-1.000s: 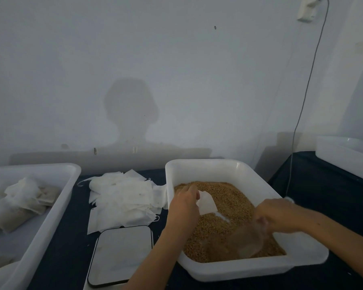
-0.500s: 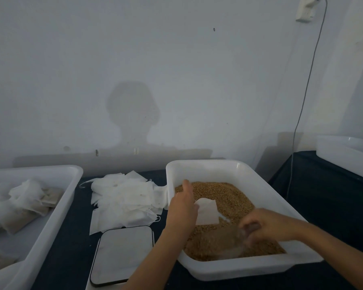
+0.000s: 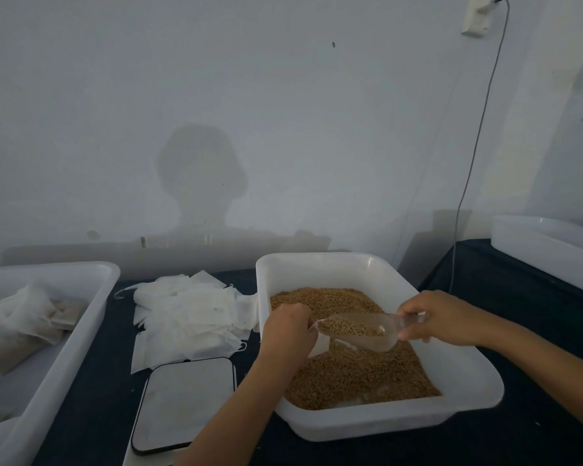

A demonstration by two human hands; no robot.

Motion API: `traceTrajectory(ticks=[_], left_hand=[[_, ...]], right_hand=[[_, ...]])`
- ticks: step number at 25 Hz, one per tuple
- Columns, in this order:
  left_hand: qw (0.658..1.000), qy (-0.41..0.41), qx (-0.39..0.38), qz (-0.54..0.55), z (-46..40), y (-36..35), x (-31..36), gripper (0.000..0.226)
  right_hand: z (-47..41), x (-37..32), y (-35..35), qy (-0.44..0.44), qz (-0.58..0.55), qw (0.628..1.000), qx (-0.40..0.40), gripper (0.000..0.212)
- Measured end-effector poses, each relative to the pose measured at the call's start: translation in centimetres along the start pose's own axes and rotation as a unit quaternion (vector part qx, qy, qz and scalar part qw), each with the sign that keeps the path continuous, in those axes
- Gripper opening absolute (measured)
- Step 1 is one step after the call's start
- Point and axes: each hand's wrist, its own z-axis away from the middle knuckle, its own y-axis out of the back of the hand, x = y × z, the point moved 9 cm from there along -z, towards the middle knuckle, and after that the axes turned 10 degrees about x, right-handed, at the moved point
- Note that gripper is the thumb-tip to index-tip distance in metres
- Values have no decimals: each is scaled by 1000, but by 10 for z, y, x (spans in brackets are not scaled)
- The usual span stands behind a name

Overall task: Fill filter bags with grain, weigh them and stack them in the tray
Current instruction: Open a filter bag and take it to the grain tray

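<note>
A white tub (image 3: 468,375) holds brown grain (image 3: 354,375). Over it my left hand (image 3: 288,331) grips a white filter bag (image 3: 318,346), mostly hidden behind the hand. My right hand (image 3: 441,317) holds a clear plastic scoop (image 3: 360,329) by its handle; the scoop carries grain and its mouth points at the bag by my left hand. A pile of empty filter bags (image 3: 186,314) lies left of the tub. The scale (image 3: 186,401) sits in front of that pile. The left tray (image 3: 68,358) holds filled bags (image 3: 24,324).
The table has a dark cover (image 3: 525,428). Another white tub (image 3: 549,250) stands at the far right. A cable (image 3: 465,183) hangs down the wall from a socket to the table's back right.
My right hand has lifted the scoop out of the grain, full, and brought it up to the bag. My left hand has stayed over the tub with the bag.
</note>
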Motion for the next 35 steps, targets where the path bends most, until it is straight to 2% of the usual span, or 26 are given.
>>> traceTrajectory(ticks=[7,10,18,24,33,35], left_hand=[[999,-7,9,44,2,0,1,7],[999,-3,9,46,1,0,0,9],[999,4,6,42,2,-1,-2,9],[1000,-2,4,30,3,-1,-2,12],[999,-1,1,32,2,-2,-4,11],[1000,2,12,28,2,0,-5,13]], right_hand=[[-12,-17,16,-6,178,984,-12,26],[-16,-27,19,1,210,978,-19,20],[-22,-41,19,9,252,967,-25,29],[-22,-39,21,2,243,970,-24,30],[-11,-15,7,-3,145,989,-8,30],[-9,-8,7,-4,88,996,0,28]])
